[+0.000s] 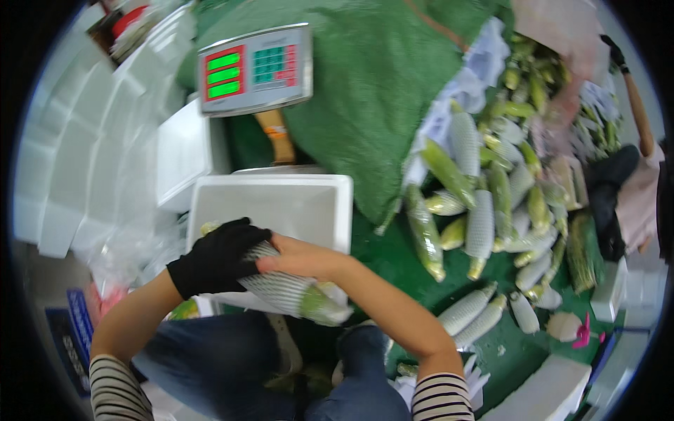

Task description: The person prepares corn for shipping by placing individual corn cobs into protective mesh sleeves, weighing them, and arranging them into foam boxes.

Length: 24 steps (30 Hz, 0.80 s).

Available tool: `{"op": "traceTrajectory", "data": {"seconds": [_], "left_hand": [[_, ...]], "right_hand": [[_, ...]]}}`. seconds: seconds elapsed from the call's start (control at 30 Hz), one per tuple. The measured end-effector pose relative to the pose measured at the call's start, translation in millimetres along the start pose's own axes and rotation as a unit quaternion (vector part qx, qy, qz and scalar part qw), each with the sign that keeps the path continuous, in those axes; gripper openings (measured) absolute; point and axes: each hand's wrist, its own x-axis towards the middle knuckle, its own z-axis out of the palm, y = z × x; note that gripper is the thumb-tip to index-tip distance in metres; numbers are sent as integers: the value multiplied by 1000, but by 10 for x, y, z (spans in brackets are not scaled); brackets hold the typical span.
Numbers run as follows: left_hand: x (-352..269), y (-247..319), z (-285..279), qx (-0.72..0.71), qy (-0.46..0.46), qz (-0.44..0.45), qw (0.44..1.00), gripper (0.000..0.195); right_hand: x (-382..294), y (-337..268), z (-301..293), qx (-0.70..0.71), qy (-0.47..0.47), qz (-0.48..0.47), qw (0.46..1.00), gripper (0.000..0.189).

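Note:
My left hand (218,260), in a black glove, grips a long green vegetable in a white foam net (281,292) from above. My bare right hand (297,258) holds the same netted vegetable from the other side. It lies slanted, its green wrapped end (326,305) pointing down to the right. Beneath my hands stands a white foam box (342,210); its far inner part shows, and my hands hide the near part. Beyond the box, an electronic scale display (255,68) with lit green panels is mounted on a post.
Many wrapped and netted green vegetables (479,221) are piled on the green floor at the right, by a green tarpaulin (368,105). White foam boxes (100,142) are stacked at the left. Another person (637,194) is at the far right. A foam slab (542,392) lies lower right.

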Motion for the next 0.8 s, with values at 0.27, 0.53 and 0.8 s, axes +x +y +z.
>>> {"op": "traceTrajectory", "data": {"seconds": [0.27,0.53,0.8], "left_hand": [[186,-797,553,-121,-256,-192,940,98],[208,-785,558,-20,-187,-64,980,90],[202,82,166,6,15,-167,986,61]], "right_hand": [[-1010,597,334,-463,334,-90,816,45],[-950,1083,-302,-241,593,-53,767,26],[-731,1068,-1988,-510,534,214,639,34]]}}
